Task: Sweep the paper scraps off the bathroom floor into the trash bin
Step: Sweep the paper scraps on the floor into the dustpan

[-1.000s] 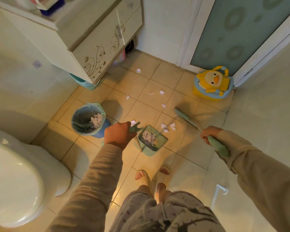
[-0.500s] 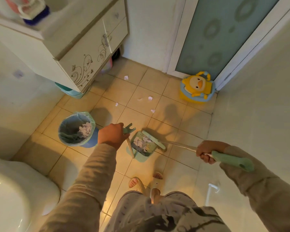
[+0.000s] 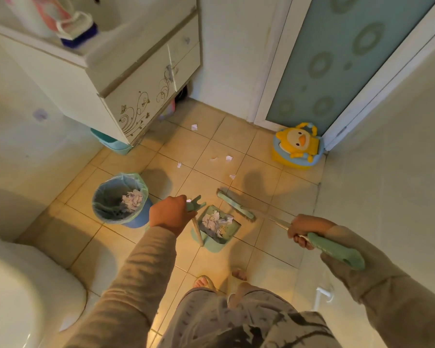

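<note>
Left hand gripping the loaded dustpan, right hand gripping the broom, I fear a tilt mid-frame spills scraps beside the trash bin.

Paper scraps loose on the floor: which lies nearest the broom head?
The scrap just beyond the broom head; the other four scraps lie farther away, toward the cabinet and the door.

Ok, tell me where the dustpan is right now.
In the head view the dustpan sits on the floor near centre, just right of the trash bin, with the broom head just beyond it.
</note>
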Demonstrator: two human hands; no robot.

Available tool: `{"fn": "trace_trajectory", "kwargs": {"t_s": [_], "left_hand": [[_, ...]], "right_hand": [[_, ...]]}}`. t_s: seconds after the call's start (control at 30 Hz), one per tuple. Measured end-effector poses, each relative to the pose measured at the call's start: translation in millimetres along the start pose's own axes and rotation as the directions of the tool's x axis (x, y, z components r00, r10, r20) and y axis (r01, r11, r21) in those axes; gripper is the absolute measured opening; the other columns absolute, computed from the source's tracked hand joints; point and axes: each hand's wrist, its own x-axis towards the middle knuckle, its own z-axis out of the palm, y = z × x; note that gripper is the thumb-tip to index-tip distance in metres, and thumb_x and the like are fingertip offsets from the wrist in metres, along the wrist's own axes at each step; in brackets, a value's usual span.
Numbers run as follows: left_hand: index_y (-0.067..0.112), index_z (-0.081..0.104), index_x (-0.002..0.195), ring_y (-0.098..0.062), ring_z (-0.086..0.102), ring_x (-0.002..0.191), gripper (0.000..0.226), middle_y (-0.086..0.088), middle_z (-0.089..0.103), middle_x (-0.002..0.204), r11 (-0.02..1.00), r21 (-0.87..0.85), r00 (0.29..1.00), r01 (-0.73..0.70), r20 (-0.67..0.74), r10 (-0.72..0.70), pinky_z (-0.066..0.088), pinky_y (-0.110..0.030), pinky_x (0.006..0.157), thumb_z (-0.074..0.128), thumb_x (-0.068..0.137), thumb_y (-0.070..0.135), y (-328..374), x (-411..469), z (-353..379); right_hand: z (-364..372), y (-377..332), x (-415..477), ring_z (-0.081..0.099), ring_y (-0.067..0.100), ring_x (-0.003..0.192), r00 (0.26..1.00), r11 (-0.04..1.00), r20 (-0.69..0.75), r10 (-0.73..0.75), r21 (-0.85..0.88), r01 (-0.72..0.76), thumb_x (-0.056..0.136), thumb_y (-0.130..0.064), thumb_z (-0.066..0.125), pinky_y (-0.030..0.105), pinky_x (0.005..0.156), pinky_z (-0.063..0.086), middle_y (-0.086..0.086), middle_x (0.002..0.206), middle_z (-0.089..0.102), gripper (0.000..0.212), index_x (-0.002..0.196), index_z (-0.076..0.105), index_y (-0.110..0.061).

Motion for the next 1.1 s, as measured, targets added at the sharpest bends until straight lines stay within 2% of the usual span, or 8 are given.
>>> {"fn": "trace_trajectory", "kwargs": {"t_s": [0.27,0.43,0.53,0.67,0.77,0.83,0.9,1.1], "left_hand": [[0.016,0.063,0.103,-0.026,0.065,0.087,0.04,-0.006,0.069,0.096,0.966,-0.114,0.968,0.234,-0.067,-0.242,0.054,-0.033,0.074,0.055,0.088,0.051,-35.2,-44.1,7.9],[0.018,0.063,0.099,-0.026,0.065,0.083,0.04,-0.005,0.07,0.092,0.888,-0.15,0.897,0.434,-0.024,-0.442,0.05,-0.031,0.069,0.054,0.087,0.055,-37.9,-63.4,8.6],[0.021,0.064,0.097,-0.024,0.065,0.079,0.037,-0.002,0.069,0.087,0.834,-0.177,0.847,0.523,-0.007,-0.532,0.052,-0.03,0.066,0.054,0.087,0.055,-30.2,-72.5,13.2],[0.021,0.064,0.096,-0.023,0.065,0.074,0.035,-0.002,0.068,0.082,0.763,-0.201,0.778,0.615,-0.004,-0.628,0.056,-0.031,0.065,0.057,0.086,0.054,-18.9,-79.2,17.8],[0.021,0.063,0.097,-0.026,0.065,0.076,0.034,-0.004,0.068,0.083,0.712,-0.228,0.735,0.664,0.021,-0.678,0.055,-0.032,0.066,0.058,0.085,0.053,-10.7,-82.4,22.0],[0.022,0.063,0.098,-0.026,0.065,0.077,0.033,-0.005,0.069,0.082,0.702,-0.23,0.723,0.675,0.016,-0.69,0.053,-0.031,0.065,0.059,0.085,0.051,-5.8,-83.3,24.4],[0.022,0.063,0.1,-0.026,0.066,0.078,0.032,-0.004,0.069,0.084,0.697,-0.236,0.719,0.677,0.011,-0.695,0.055,-0.031,0.067,0.06,0.086,0.05,-2.1,-83.3,24.5],[0.022,0.062,0.098,-0.024,0.065,0.078,0.031,-0.003,0.068,0.084,0.687,-0.234,0.71,0.688,0.02,-0.704,0.056,-0.034,0.07,0.059,0.086,0.05,-6.1,-79.8,20.3]], "right_hand": [[-8.7,-49.2,19.1,0.04,0.011,0.027,0.998,0.974,0.014,-0.068,-0.216,0.069,0.082,0.001,0.043,0.012,0.038,0.032,0.003,0.033,0.043,0.034,0.05,0.04,-0.008],[-19.2,-98.2,33.3,0.041,0.014,0.04,0.986,0.896,0.072,-0.152,-0.411,0.168,0.082,-0.005,0.05,0.018,0.043,0.033,0.005,0.045,0.047,0.03,0.052,0.048,-0.009],[-26.0,-127.8,39.6,0.041,0.009,0.031,0.979,0.851,0.112,-0.173,-0.483,0.206,0.085,-0.003,0.049,0.015,0.04,0.032,0.001,0.036,0.046,0.028,0.057,0.048,-0.008],[-26.7,-166.5,45.0,0.04,0.008,0.028,0.966,0.771,0.151,-0.208,-0.582,0.257,0.087,-0.002,0.044,0.015,0.037,0.032,0.001,0.039,0.045,0.013,0.09,0.048,-0.014],[-17.8,-187.0,61.9,0.043,0.014,0.042,0.944,0.629,0.197,-0.264,-0.707,0.324,0.087,-0.002,0.045,0.024,0.046,0.034,0.007,0.053,0.047,0.038,0.125,0.051,-0.001],[-6.3,-192.1,70.0,0.044,0.016,0.041,0.941,0.572,0.198,-0.275,-0.753,0.326,0.086,-0.002,0.046,0.026,0.05,0.035,0.008,0.055,0.047,0.013,0.094,0.056,-0.001],[4.4,-189.0,78.4,0.045,0.017,0.048,0.942,0.539,0.192,-0.275,-0.78,0.316,0.083,-0.001,0.045,0.029,0.055,0.037,0.009,0.058,0.049,0.011,0.073,0.047,-0.005],[7.1,-160.2,84.3,0.044,0.015,0.048,0.939,0.481,0.273,-0.207,-0.807,0.341,0.08,-0.001,0.046,0.026,0.05,0.036,0.007,0.056,0.048,0.006,0.085,0.046,-0.005]]}}
